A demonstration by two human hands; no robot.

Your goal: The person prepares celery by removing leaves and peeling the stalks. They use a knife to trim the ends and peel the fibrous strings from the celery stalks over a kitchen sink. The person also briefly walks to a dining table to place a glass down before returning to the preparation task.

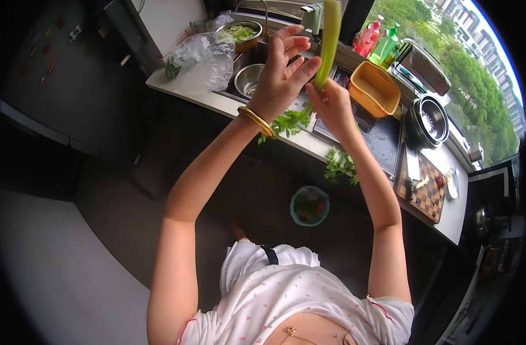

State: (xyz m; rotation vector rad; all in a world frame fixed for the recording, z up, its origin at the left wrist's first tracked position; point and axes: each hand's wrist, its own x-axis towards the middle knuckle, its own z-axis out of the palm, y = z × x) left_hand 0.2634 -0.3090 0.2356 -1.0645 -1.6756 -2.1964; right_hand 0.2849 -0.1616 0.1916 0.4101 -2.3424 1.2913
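Observation:
My right hand (pixel 332 103) grips a green celery stalk (pixel 329 43), which rises upright past the top of the view. Leafy celery tops (pixel 291 123) hang below the grip on the left, and another bunch of leaves (pixel 341 166) dangles beside my right forearm. My left hand (pixel 284 77), with a gold bangle at the wrist, is raised just left of the stalk, fingers apart and holding nothing. Its thumb lies close to the stalk; whether they touch, I cannot tell. Behind that hand, a steel bowl (pixel 247 77) sits partly hidden in the sink area.
On the counter's left are a clear plastic bag (pixel 206 60) and a bowl of cut greens (pixel 245 32). Rightward stand an orange basket (pixel 375 88), stacked bowls (pixel 429 123), and a checkered cutting board (pixel 424 189) bearing a cleaver (pixel 412 164). A lined bin (pixel 309 206) stands on the floor.

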